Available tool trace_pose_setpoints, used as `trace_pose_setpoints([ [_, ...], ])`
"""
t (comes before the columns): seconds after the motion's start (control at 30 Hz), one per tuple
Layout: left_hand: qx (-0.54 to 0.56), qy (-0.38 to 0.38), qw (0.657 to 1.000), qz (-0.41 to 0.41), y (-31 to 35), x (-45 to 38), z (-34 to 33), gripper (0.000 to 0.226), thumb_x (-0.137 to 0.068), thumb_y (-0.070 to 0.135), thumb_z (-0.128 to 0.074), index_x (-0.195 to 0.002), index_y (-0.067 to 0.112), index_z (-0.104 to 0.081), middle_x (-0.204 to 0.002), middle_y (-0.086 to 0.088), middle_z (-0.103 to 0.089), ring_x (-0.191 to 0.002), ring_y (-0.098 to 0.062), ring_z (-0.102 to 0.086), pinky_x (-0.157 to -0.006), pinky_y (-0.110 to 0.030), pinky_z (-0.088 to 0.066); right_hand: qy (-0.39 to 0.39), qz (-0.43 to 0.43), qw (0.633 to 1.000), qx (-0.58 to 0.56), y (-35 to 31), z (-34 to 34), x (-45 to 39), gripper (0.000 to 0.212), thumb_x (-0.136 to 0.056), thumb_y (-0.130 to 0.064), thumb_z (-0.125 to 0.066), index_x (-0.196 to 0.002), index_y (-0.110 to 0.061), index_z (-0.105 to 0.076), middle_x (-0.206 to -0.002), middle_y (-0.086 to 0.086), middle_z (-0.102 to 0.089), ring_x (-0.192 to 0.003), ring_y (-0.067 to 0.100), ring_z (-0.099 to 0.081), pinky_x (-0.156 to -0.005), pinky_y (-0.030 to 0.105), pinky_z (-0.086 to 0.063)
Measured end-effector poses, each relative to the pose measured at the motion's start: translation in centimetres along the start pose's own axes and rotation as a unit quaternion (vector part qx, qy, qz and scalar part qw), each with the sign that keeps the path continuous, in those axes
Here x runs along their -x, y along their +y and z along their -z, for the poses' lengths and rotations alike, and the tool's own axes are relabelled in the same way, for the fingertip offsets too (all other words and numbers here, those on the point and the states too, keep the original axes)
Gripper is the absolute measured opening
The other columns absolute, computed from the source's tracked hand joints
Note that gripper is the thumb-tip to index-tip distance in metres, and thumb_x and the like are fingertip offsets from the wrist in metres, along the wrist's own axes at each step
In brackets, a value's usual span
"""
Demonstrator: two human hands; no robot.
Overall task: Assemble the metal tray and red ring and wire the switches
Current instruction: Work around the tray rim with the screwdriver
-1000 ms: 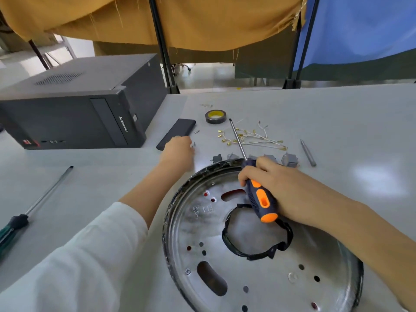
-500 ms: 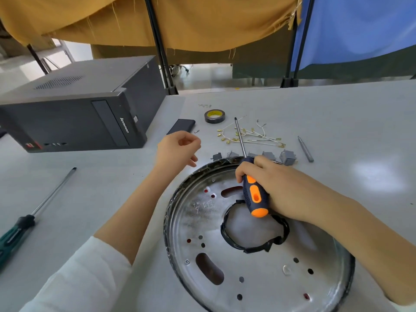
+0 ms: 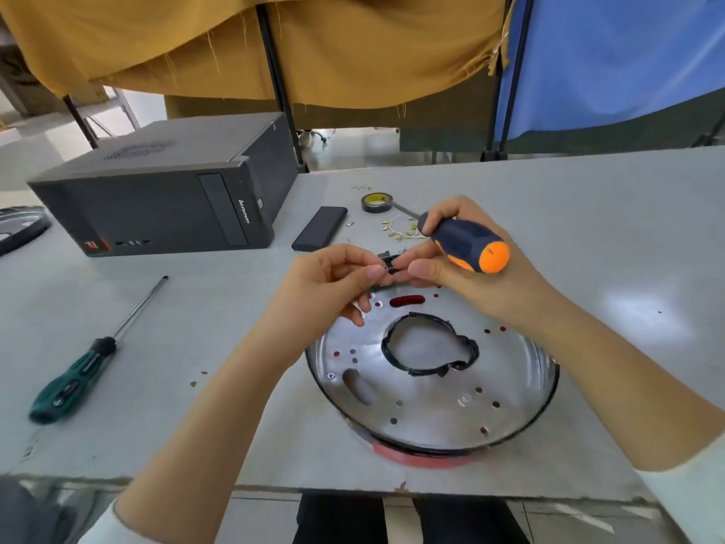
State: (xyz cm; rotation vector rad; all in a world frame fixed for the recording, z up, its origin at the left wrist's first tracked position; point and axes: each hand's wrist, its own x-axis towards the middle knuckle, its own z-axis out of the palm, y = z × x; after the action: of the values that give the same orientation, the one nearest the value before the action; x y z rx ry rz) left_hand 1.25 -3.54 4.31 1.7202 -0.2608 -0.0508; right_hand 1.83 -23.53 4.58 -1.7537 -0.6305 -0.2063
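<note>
Both hands have risen off the metal tray (image 3: pixel 431 402); left hand (image 3: pixel 333 284) and right hand (image 3: pixel 463 265), the latter curled around the screwdriver (image 3: pixel 467 245), now pinch a small dark part (image 3: pixel 389 264) between them, probably a switch being readied.

This looks like a makeshift workshop or assembly station. A grey bench (image 3: pixel 588 214) with a chipped front edge carries hand tools: a green-handled screwdriver (image 3: pixel 74 380) lies well to the left of the left grip (image 3: pixel 333 280), and a roll of black tape (image 3: pixel 376 202) sits just beyond the right grip (image 3: pixel 463 261). A dark desktop computer case (image 3: pixel 164 198) stands far left. Behind, mustard cloth (image 3: pixel 274 45) and blue cloth (image 3: pixel 612 60) hang from black poles as screens.
</note>
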Motion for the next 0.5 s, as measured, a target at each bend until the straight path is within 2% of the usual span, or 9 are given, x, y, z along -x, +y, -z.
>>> trace_pose_setpoints([
  [0.03,-0.005,0.001,1.0,-0.006,0.0,0.5,-0.1,0.01,-0.09,0.005,-0.064,-0.083,0.011,-0.067,-0.062,0.004,-0.066,-0.048,-0.007,-0.054,-0.045,-0.018,-0.047,0.0,-0.004,1.0,-0.028,-0.3,-0.3,0.2,0.035,-0.079,0.002,-0.072,-0.1,-0.014,-0.048,-0.097,0.019,-0.066,-0.091,0.024,-0.07,-0.079,0.035,-0.058],
  [0.13,-0.02,0.005,1.0,-0.023,0.0,1.6,-0.4,0.013,-0.089,0.004,-0.065,-0.08,0.013,-0.069,-0.061,0.004,-0.062,-0.05,-0.006,-0.053,-0.047,-0.018,-0.048,0.002,-0.015,0.998,-0.06,-1.1,-1.3,0.8,0.04,-0.077,0.004,-0.073,-0.101,-0.011,-0.046,-0.086,0.018,-0.069,-0.083,0.031,-0.07,-0.07,0.037,-0.06],
  [0.3,0.011,0.029,0.999,-0.016,0.4,2.6,-0.6,0.009,-0.086,0.004,-0.068,-0.084,0.013,-0.065,-0.063,0.001,-0.064,-0.048,-0.007,-0.055,-0.047,-0.017,-0.049,-0.014,-0.028,0.997,-0.072,-1.5,-1.8,1.2,0.04,-0.074,-0.003,-0.076,-0.099,-0.016,-0.048,-0.082,0.018,-0.068,-0.083,0.04,-0.067,-0.076,0.058,-0.054],
  [0.43,0.048,0.032,0.998,-0.005,0.4,2.7,-0.5,0.018,-0.081,0.008,-0.072,-0.09,0.013,-0.057,-0.067,0.002,-0.07,-0.051,-0.01,-0.059,-0.051,-0.021,-0.052,-0.009,-0.025,0.997,-0.069,-1.7,-2.1,1.3,0.037,-0.074,-0.008,-0.076,-0.098,-0.016,-0.049,-0.083,0.017,-0.066,-0.083,0.037,-0.068,-0.075,0.059,-0.054],
  [0.5,0.041,0.042,0.998,-0.007,0.3,2.9,-0.4,0.025,-0.075,0.018,-0.075,-0.092,0.015,-0.058,-0.072,0.001,-0.074,-0.059,-0.012,-0.065,-0.058,-0.023,-0.054,-0.01,-0.015,0.998,-0.061,-1.8,-2.1,1.4,0.037,-0.076,-0.005,-0.075,-0.098,-0.016,-0.048,-0.083,0.017,-0.064,-0.083,0.033,-0.069,-0.075,0.056,-0.055],
])
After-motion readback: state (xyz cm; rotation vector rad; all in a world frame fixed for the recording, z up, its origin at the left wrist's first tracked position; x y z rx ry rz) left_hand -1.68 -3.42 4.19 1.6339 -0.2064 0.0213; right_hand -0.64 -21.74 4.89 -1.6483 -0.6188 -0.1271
